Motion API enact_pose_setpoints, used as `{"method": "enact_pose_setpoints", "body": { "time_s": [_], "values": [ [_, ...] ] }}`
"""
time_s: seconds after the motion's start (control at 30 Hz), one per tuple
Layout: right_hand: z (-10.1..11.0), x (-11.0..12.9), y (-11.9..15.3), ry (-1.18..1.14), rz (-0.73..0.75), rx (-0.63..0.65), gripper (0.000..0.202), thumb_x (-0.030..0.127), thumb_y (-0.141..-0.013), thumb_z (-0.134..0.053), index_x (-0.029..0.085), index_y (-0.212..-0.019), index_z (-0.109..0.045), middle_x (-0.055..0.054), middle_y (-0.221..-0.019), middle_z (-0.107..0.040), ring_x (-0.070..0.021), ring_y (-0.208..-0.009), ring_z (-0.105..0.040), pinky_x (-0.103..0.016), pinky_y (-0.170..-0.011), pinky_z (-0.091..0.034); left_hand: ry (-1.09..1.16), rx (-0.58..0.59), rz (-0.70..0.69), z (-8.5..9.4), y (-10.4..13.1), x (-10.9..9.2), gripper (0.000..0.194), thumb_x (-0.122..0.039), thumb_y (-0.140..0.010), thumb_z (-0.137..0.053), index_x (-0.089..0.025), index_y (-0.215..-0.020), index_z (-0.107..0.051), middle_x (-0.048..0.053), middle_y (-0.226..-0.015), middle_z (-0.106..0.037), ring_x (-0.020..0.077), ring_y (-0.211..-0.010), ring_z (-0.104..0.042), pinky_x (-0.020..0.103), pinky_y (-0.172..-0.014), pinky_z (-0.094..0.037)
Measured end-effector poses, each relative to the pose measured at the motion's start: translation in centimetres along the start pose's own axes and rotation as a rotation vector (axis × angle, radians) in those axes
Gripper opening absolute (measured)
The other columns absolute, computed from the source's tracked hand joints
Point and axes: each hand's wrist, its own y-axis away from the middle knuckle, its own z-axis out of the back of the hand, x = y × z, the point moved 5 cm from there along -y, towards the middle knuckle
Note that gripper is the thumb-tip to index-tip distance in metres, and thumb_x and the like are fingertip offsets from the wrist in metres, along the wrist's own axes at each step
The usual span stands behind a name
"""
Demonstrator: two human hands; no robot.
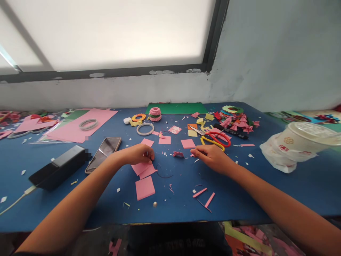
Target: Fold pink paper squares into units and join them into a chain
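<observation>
My left hand point(139, 154) rests with curled fingers on overlapping pink paper squares point(144, 170); whether it grips one is hidden. Nearer me lies a single pink square point(145, 188). My right hand point(211, 157) has its fingers closed, and a tiny bit of pink paper point(192, 155) shows at its fingertips. Between the hands sits a small folded pink paper piece point(178, 154). Just beyond my right hand are scissors point(213, 139) with red and yellow handles, blades pointing left. Another pink square point(188, 143) lies beside them.
A phone point(103, 154) and a black box-like device point(60, 167) with a cable are at left. White tape rolls point(145, 129) and pink sheets point(80, 124) lie farther back. Folded paper pieces point(234, 119) are heaped behind the black marker point(231, 132). A bagged cup point(293, 145) stands right.
</observation>
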Motion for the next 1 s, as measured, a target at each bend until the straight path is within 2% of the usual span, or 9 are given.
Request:
{"method": "enact_pose_setpoints", "body": {
  "time_s": [0.27,0.37,0.5,0.6,0.67,0.77,0.83,0.93,1.0],
  "values": [
    [-0.3,0.0,0.0,-0.012,0.037,0.011,0.048,0.05,-0.092,-0.032,0.016,-0.065,-0.054,-0.001,-0.061,-0.054,-0.0135,-0.057,-0.047,-0.024,-0.052,-0.027,-0.03,-0.044,-0.018,-0.3,0.5,-0.5,0.015,-0.01,-0.072,-0.046,-0.016,-0.073,-0.06,0.003,-0.086,-0.056,0.013,-0.069,-0.05,0.023,-0.061,-0.037],
    [-0.2,0.0,0.0,-0.019,0.054,0.01,0.048,0.05,-0.092,-0.032,0.016,-0.064,-0.052,0.0,-0.059,-0.052,-0.0131,-0.056,-0.047,-0.024,-0.052,-0.028,0.014,-0.093,-0.034,-0.2,0.8,-0.8,0.013,-0.01,-0.074,-0.045,-0.016,-0.073,-0.056,0.002,-0.079,-0.055,0.0125,-0.066,-0.049,0.023,-0.059,-0.037],
    [0.0,0.3,0.1,-0.075,0.041,-0.038,0.044,0.048,-0.091,-0.036,0.016,-0.066,-0.054,-0.001,-0.062,-0.052,-0.0135,-0.058,-0.047,-0.024,-0.053,-0.031,0.122,-0.255,-0.066,0.7,0.7,-1.6,0.012,-0.013,-0.081,-0.04,-0.017,-0.076,-0.05,0.0,-0.072,-0.053,0.0116,-0.063,-0.046,0.023,-0.056,-0.036],
    [-0.4,0.8,0.1,-0.205,0.008,-0.045,0.036,0.046,-0.088,-0.042,0.016,-0.076,-0.058,-0.002,-0.068,-0.057,-0.0136,-0.061,-0.049,-0.024,-0.056,-0.035,0.227,-0.399,-0.096,1.0,0.2,-2.4,0.009,-0.017,-0.085,-0.04,-0.017,-0.081,-0.048,0.001,-0.077,-0.055,0.0108,-0.068,-0.051,0.022,-0.06,-0.041],
    [-1.2,1.1,0.1,-0.333,-0.027,-0.018,0.032,0.046,-0.085,-0.047,0.017,-0.086,-0.059,-0.003,-0.076,-0.06,-0.014,-0.065,-0.052,-0.024,-0.058,-0.038,0.313,-0.442,-0.109,0.6,-0.2,-3.1,0.009,-0.022,-0.085,-0.042,-0.016,-0.083,-0.048,0.001,-0.074,-0.056,0.0105,-0.067,-0.054,0.021,-0.056,-0.042],
    [-2.7,1.3,0.0,-0.569,-0.103,0.044,0.035,0.049,-0.081,-0.052,0.017,-0.096,-0.057,-0.003,-0.082,-0.061,-0.014,-0.067,-0.054,-0.024,-0.056,-0.04,0.639,-0.457,-0.127,-0.7,-0.5,-4.0,0.012,-0.026,-0.08,-0.053,-0.015,-0.084,-0.05,0.002,-0.069,-0.06,0.012,-0.063,-0.058,0.018,-0.044,-0.039],
    [-3.5,1.3,-0.1,-0.673,-0.134,0.07,0.036,0.051,-0.08,-0.052,0.016,-0.09,-0.057,-0.001,-0.074,-0.057,-0.0122,-0.06,-0.05,-0.023,-0.052,-0.039,0.805,-0.415,-0.13,-1.8,-0.7,-4.7,0.019,-0.028,-0.075,-0.06,-0.016,-0.087,-0.051,0.002,-0.07,-0.064,0.0131,-0.062,-0.06,0.017,-0.04,-0.039],
    [-3.7,1.1,0.0,-0.677,-0.147,0.065,0.035,0.049,-0.08,-0.052,0.015,-0.076,-0.058,0.002,-0.062,-0.05,-0.0098,-0.053,-0.043,-0.022,-0.05,-0.034,0.805,-0.334,-0.096,-3.2,-0.8,-5.5,0.022,-0.03,-0.076,-0.059,-0.016,-0.093,-0.056,0.004,-0.075,-0.068,0.015,-0.067,-0.063,0.017,-0.042,-0.04],
    [-3.7,0.9,0.0,-0.634,-0.155,0.092,0.033,0.045,-0.081,-0.052,0.014,-0.074,-0.06,0.002,-0.061,-0.05,-0.0096,-0.053,-0.042,-0.022,-0.049,-0.031,0.668,-0.355,-0.104,-3.4,-0.9,-5.8,0.017,-0.028,-0.079,-0.056,-0.015,-0.087,-0.062,0.004,-0.077,-0.068,0.0145,-0.07,-0.063,0.02,-0.051,-0.044]
  ]
}}
